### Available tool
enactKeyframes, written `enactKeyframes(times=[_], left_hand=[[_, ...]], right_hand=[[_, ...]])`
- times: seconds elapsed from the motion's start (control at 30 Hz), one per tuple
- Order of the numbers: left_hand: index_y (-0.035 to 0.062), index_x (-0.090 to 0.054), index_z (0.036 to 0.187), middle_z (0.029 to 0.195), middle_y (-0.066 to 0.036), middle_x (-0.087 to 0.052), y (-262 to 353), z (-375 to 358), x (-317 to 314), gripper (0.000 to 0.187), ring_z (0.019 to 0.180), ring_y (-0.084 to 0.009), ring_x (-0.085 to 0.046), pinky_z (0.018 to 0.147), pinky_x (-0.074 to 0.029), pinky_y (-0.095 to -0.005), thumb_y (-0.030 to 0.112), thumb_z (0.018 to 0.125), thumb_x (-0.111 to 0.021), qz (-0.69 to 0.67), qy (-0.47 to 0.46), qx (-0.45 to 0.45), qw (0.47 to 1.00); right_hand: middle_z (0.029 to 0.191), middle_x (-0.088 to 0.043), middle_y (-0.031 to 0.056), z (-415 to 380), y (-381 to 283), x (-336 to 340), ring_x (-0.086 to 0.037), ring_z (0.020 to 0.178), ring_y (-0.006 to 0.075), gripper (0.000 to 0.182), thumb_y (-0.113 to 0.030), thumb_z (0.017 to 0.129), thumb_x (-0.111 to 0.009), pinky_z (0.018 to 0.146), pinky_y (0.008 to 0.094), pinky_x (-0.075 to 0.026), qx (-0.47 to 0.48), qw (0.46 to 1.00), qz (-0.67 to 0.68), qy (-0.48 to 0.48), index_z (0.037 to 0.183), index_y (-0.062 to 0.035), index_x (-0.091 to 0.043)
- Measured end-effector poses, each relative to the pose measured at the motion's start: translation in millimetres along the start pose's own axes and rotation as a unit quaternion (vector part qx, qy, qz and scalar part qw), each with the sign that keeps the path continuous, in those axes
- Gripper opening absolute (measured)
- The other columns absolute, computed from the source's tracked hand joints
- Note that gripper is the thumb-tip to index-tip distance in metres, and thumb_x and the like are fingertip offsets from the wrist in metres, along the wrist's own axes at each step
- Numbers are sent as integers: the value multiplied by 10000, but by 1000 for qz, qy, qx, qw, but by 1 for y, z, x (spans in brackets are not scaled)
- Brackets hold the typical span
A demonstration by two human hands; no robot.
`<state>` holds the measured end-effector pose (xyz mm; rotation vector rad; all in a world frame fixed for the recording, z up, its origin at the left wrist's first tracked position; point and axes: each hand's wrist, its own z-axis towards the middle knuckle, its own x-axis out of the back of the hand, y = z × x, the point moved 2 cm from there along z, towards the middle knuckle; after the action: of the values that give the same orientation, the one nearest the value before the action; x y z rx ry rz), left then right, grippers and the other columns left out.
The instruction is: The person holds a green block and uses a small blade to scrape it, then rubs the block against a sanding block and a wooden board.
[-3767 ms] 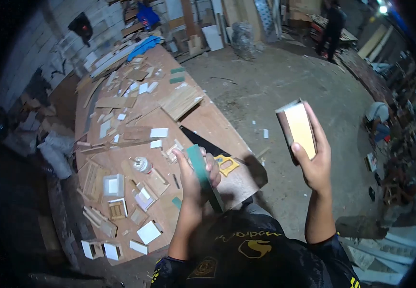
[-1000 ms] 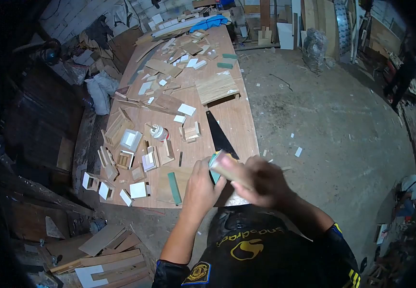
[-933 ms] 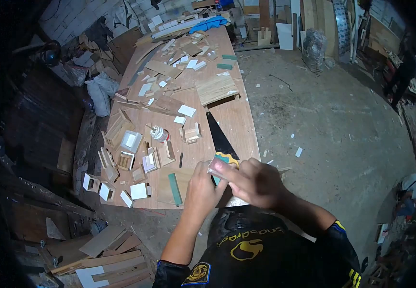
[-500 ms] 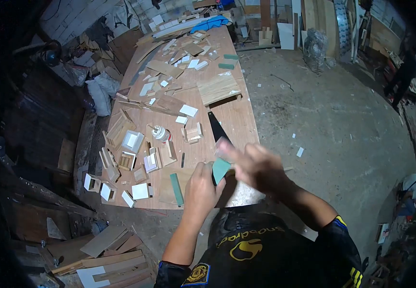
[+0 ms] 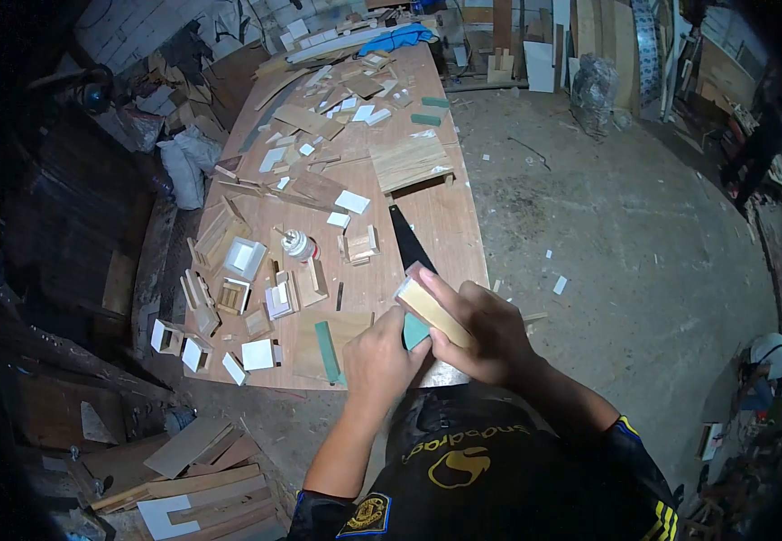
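Note:
My left hand [image 5: 376,356] is closed around a small green block [image 5: 416,331], which shows between thumb and fingers at the front of the workbench. Just right of it, my right hand [image 5: 490,334] grips a sanding block [image 5: 431,305], pale wood with a brownish sheet along its upper edge. Its near side overlaps the green block in this view. A hand saw's dark blade [image 5: 406,236] points away from me behind the hands, its handle end hidden. Left of my left hand, a green strip [image 5: 327,352] lies on a thin wooden board [image 5: 308,335].
The workbench [image 5: 450,225] carries small wooden and white assemblies [image 5: 245,259], a white bottle [image 5: 298,245], a low wooden stand [image 5: 412,162] and more green strips [image 5: 426,119]. Offcuts [image 5: 197,451] are piled at lower left. A person [image 5: 772,361] is low at the far right.
My right hand, blurred before, now shows plainly, with the pale face of the sanding block turned into view over the green block. My left hand keeps its hold; the view has shifted slightly.

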<state>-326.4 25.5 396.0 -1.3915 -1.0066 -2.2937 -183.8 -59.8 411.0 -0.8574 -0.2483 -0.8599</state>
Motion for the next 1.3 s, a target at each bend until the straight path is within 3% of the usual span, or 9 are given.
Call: enactKeyframes(times=[0.1,0.3,0.4,0.5,0.7,0.87,1.0,1.1,1.3], left_hand=[[58,-583,862,747,-152,-642,-3,1,-7,317,666,-335,-645,555,-498,-427,263,695,-757,7,25,10,1000],[62,-570,813,716,-133,-634,3,7,-3,279,620,-341,-632,536,-492,-429,254,712,-745,-2,31,-17,999],[60,-564,806,720,-140,-634,8,8,-8,275,634,-345,-636,545,-496,-432,251,717,-741,2,8,-34,999],[60,-572,826,759,-142,-644,-4,12,-3,288,661,-342,-642,553,-500,-431,258,712,-747,-1,22,16,1000],[76,-600,890,788,-136,-651,18,-5,-22,327,690,-343,-645,593,-506,-436,250,677,-777,-31,-85,-43,995],[76,-599,888,802,-120,-645,9,3,-7,309,720,-332,-643,598,-503,-431,233,682,-768,-22,-42,10,999],[70,-599,881,776,-114,-641,8,10,-2,286,709,-332,-642,591,-502,-428,225,696,-752,-32,-6,13,999],[74,-600,878,765,-111,-638,7,13,-1,273,693,-320,-644,578,-502,-421,223,703,-747,-4,-5,14,1000],[79,-594,853,750,-101,-626,17,14,-12,266,650,-296,-641,544,-495,-402,238,707,-748,10,22,-70,997]], right_hand=[[816,-535,98,7,-7,6,-549,653,268,741,-45,709,-698,586,375,-468,-93,993,-50,-59,1395,-66,-417],[1019,-617,139,1,3,-4,-560,662,272,722,-51,735,-669,593,366,-490,-33,999,-21,17,1408,-55,-408],[829,-527,122,20,-7,9,-577,703,292,743,-99,786,-647,618,410,-493,-152,982,-63,-94,1460,-144,-339],[971,-613,150,6,-1,11,-576,680,276,724,-77,746,-664,609,368,-490,-82,996,-2,-44,1422,-101,-408],[844,-539,141,25,28,6,-584,754,323,695,-175,799,-627,702,401,-494,-129,990,-13,-57,1444,-115,-374],[1252,-562,240,39,21,45,-615,1079,324,655,-203,805,-638,881,409,-496,-135,987,81,40,1406,-60,-422],[1236,-574,238,19,14,44,-633,1036,338,681,-165,790,-656,838,424,-517,-154,987,33,-40,1417,-79,-405],[1021,-625,184,8,3,35,-648,857,346,759,-98,764,-659,718,399,-537,-170,975,70,-124,1454,-117,-343],[830,-555,149,19,19,22,-580,742,318,736,-98,762,-648,665,395,-475,-118,991,42,-47,1442,-78,-366]])
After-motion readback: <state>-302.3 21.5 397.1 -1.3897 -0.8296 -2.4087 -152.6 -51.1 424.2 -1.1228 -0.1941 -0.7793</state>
